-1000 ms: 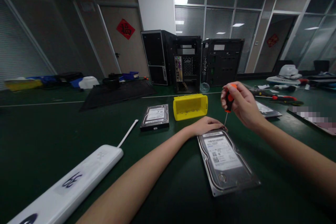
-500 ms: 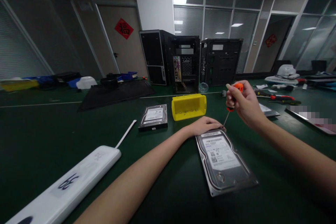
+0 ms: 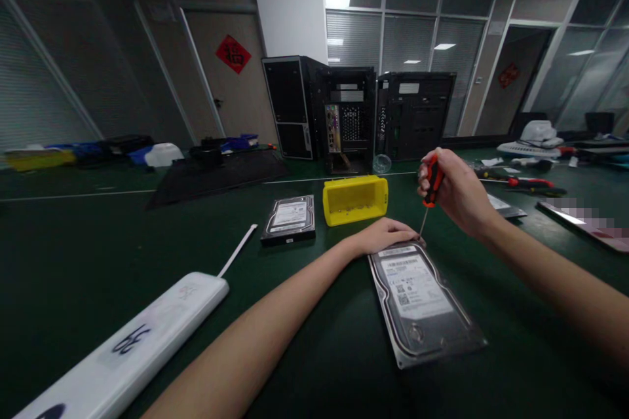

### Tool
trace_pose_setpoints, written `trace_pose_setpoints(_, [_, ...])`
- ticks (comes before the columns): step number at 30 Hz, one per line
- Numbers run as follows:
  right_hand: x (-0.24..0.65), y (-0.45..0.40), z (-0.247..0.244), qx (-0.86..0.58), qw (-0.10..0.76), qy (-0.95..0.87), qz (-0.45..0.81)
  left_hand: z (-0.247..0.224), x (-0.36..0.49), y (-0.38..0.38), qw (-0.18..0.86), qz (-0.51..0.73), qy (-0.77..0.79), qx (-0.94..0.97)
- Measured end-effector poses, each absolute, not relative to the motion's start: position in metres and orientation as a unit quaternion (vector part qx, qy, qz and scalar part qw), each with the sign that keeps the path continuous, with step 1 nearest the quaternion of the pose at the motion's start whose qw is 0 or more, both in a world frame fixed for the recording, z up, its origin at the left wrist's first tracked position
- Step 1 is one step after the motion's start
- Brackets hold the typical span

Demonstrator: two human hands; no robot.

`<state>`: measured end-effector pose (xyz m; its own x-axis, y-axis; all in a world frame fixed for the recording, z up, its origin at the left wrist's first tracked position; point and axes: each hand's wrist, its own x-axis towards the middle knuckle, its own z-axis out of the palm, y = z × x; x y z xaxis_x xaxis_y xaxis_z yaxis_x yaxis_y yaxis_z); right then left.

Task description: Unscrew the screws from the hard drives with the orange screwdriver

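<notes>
A silver hard drive [image 3: 417, 291] with a white label lies flat on the green table in front of me. My left hand [image 3: 386, 234] holds its far end, fingers laid across the far edge and thumb hidden. In my right hand [image 3: 455, 186] is a red-and-black screwdriver [image 3: 433, 182], its handle upright with a slight tilt. The thin shaft points down to the drive's far right corner, beside my left fingertips. Whether a screw sits under the tip is too small to tell.
Behind my left hand stands a yellow bin [image 3: 354, 201] with small screws inside. Left of it lies a second hard drive [image 3: 289, 219]. A white power strip [image 3: 132, 340] is at the front left. Computer cases [image 3: 348, 118] stand at the back; pliers [image 3: 528, 182] lie right.
My right hand has turned and regripped the screwdriver, so more of its handle shows now. The left hand and the hard drive stay in place.
</notes>
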<state>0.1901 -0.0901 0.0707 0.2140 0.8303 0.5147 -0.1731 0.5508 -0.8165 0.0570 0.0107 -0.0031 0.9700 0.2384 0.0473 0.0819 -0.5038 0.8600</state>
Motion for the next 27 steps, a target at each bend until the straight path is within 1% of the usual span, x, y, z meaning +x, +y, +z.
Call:
trace_pose_setpoints(4, [0.188,-0.088,0.070,-0.320,0.735,-0.496,0.333,-0.003,0.057,0.011,0.484,0.082,0.097,0.866])
trace_pose_setpoints(12, [0.177,-0.089,0.070,-0.343,0.736,-0.508,0.287,0.000,0.056,0.008,0.488,0.081,0.093,0.864])
trace_pose_setpoints(22, [0.184,-0.090,0.071,-0.340,0.746,-0.491,0.295,-0.004,0.056,0.011,0.485,0.090,0.091,0.865])
trace_pose_setpoints(27, [0.185,-0.087,0.068,-0.377,0.729,-0.520,0.236,-0.004,0.057,0.012,0.487,0.085,0.093,0.864])
